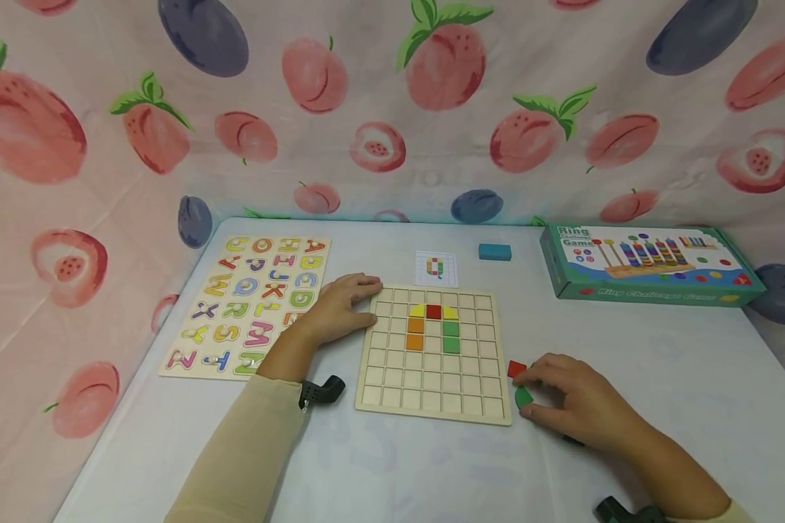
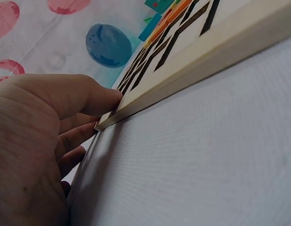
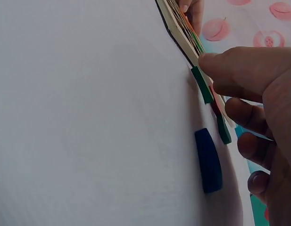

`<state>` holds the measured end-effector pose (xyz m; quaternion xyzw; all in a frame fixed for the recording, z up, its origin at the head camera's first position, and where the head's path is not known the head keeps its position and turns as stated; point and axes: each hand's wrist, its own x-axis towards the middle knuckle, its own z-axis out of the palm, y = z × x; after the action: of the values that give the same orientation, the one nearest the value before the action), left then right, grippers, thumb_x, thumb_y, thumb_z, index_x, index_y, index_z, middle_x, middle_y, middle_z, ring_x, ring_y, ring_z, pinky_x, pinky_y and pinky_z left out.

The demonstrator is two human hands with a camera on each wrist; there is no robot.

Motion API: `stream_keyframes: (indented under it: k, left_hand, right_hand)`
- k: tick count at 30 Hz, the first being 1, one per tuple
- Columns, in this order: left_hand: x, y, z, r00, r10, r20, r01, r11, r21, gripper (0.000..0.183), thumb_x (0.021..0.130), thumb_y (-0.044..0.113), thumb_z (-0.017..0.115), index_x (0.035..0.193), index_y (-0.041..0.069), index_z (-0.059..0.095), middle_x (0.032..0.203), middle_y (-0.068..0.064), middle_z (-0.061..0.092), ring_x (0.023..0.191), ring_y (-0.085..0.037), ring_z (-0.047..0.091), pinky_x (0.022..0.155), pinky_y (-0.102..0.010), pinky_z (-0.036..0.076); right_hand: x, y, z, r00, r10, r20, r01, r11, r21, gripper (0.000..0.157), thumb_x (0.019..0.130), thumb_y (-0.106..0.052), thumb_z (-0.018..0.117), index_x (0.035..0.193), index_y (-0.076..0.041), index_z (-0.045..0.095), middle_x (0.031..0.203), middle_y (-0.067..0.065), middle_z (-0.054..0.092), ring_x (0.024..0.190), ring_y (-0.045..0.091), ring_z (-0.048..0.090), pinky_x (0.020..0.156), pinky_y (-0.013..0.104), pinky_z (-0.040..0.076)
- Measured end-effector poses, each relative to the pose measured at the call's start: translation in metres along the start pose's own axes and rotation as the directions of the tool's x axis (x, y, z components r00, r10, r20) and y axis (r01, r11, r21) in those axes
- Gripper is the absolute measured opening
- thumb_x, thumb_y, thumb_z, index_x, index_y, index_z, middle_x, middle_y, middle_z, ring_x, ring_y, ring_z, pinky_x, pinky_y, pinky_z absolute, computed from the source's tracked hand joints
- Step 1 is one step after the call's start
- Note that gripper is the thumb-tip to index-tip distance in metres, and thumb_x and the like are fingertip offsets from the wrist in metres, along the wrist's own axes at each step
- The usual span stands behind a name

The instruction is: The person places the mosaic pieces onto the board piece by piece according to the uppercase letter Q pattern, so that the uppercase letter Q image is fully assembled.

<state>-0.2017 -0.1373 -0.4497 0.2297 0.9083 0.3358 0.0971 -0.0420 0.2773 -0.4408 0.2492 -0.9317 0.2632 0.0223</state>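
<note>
A wooden grid board (image 1: pixel 432 385) lies in the middle of the head view, with yellow, red, orange and green pieces in its upper squares. My left hand (image 1: pixel 336 309) rests at its far left corner, thumb (image 2: pixel 105 100) on the rim and the other fingers along the edge. To the board's right, my right hand (image 1: pixel 582 399) holds a small green piece (image 1: pixel 522 396) between thumb and index finger, low over the table. A red piece (image 1: pixel 517 369) lies beside the index fingertip. Under that hand, a dark blue piece (image 3: pixel 209 160) lies on the cloth.
A small picture card (image 1: pixel 435 269) and a blue block (image 1: pixel 494 252) lie beyond the board. At left is a letter puzzle board (image 1: pixel 190 330), partly under the left forearm. A green game box (image 1: pixel 654 265) stands at the back right.
</note>
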Motion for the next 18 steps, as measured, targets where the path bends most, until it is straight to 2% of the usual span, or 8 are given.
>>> stream_keyframes:
  k: [4, 18]
  left_hand:
    - [-0.0001, 0.0002, 0.0001, 1.0, 0.004, 0.0, -0.004, 1.0, 0.002, 0.067, 0.093, 0.022, 0.079, 0.155, 0.012, 0.058, 0.163, 0.0, 0.05, 0.159, -0.025, 0.031, 0.129, -0.052, 0.014]
    - [-0.0004, -0.0001, 0.0002, 1.0, -0.004, 0.0, 0.004, 1.0, -0.003, 0.066, 0.093, 0.022, 0.079, 0.155, 0.013, 0.059, 0.163, 0.0, 0.05, 0.159, -0.025, 0.031, 0.129, -0.052, 0.013]
  right_hand:
    - [-0.0004, -0.0012, 0.0017, 1.0, 0.002, 0.005, -0.002, 1.0, -0.021, 0.035, 0.08, -0.026, 0.096, 0.109, -0.035, 0.079, 0.107, -0.024, 0.065, 0.095, 0.002, 0.059, 0.084, 0.033, 0.056]
    - [-0.0005, -0.0041, 0.0041, 0.999, 0.044, 0.029, -0.043, 0.999, -0.023, 0.035, 0.081, -0.024, 0.096, 0.107, -0.037, 0.078, 0.105, -0.026, 0.065, 0.093, 0.001, 0.058, 0.084, 0.033, 0.056]
